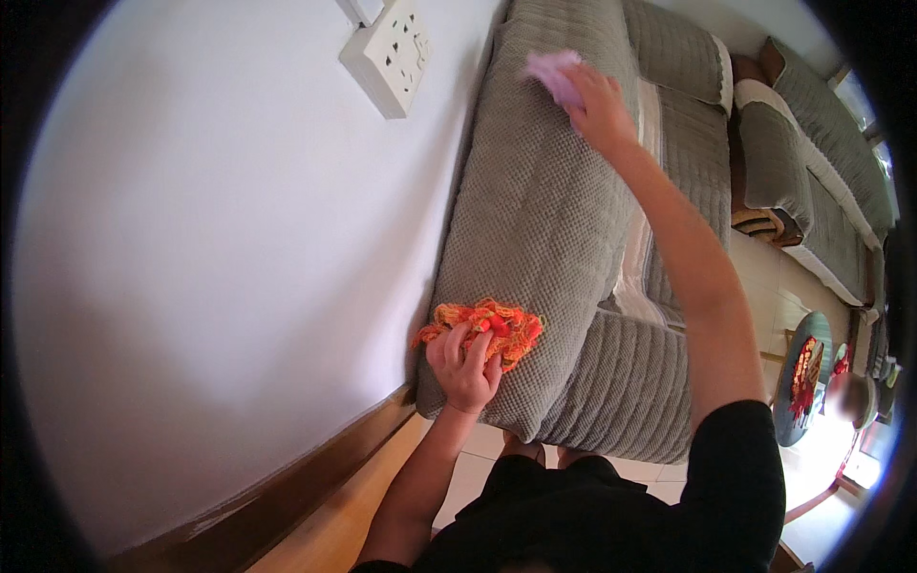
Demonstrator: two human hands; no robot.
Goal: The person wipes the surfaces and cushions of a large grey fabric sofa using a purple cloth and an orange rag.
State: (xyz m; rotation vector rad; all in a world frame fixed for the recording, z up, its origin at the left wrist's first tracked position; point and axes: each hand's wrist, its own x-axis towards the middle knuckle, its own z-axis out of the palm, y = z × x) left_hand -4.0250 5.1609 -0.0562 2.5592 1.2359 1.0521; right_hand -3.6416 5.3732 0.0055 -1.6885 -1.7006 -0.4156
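A grey textured cover lies over the sofa's armrest (530, 186) in front of me. Near its close end, my left hand (462, 365) is closed around part of a crumpled orange and red knitted piece (512, 329), which rests on the cover. Farther up, my right hand (598, 107) reaches across the seat and grips a pale purple cloth (555, 71) over the far part of the armrest. The cloth is blurred, and its underside is hidden.
A white wall with a power socket block (394, 61) borders the armrest on the left. Grey cushions (677, 54) and a second covered sofa (824, 172) stand at the right. Beyond, an oval table (788, 422) bears red items.
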